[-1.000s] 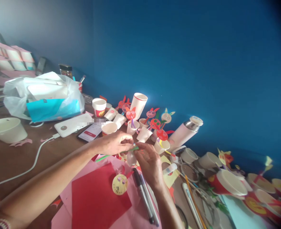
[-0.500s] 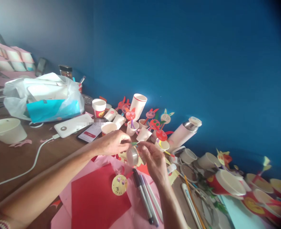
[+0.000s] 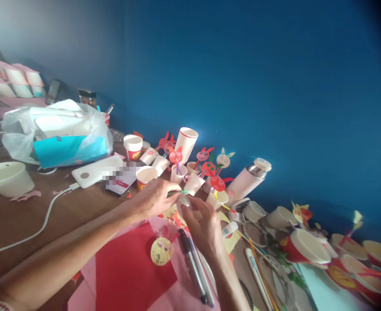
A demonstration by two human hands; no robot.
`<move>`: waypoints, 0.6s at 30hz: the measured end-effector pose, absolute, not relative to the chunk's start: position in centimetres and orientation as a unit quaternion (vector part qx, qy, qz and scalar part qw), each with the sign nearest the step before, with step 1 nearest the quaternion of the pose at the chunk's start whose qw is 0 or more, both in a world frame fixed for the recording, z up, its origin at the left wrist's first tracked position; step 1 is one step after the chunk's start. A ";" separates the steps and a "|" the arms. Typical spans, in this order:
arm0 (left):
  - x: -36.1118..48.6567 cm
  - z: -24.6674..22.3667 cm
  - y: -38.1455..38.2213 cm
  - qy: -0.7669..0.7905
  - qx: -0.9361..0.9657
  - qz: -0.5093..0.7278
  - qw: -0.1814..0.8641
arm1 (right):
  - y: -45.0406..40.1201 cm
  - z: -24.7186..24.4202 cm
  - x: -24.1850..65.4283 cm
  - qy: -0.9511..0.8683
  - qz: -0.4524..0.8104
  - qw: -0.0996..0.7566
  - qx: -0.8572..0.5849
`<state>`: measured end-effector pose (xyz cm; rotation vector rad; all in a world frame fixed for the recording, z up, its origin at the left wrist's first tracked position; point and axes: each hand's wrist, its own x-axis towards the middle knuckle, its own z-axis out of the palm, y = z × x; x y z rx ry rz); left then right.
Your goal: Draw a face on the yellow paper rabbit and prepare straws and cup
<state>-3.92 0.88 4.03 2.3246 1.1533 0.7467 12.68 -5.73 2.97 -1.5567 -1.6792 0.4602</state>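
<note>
My left hand [image 3: 156,196] pinches a small green strip [image 3: 178,192] at its fingertips. Close beside it, my right hand [image 3: 203,216] has its fingers closed on a small clear roll [image 3: 183,204], which looks like tape. Below the hands, a round yellow paper face [image 3: 161,251] lies on a red sheet [image 3: 128,272] over pink paper. Markers [image 3: 195,268] lie to its right, partly beside my right forearm. Behind the hands stand paper cups [image 3: 178,173] holding paper animal heads on sticks.
A white power bank [image 3: 98,171] with a cable and a phone [image 3: 122,181] lie on the left. Farther left is a plastic bag [image 3: 67,147]. A flask [image 3: 250,179] leans near the blue wall. More cups [image 3: 310,248] crowd the right.
My hands have shifted slightly; the clear roll has turned and sits more within my right hand's fingers. The green strip now shows more plainly in my left fingertips.
</note>
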 end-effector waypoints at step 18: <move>-4.0 3.6 2.2 0.360 0.665 0.210 0.620 | -5.6 2.9 13.3 -0.717 0.135 0.337 -0.595</move>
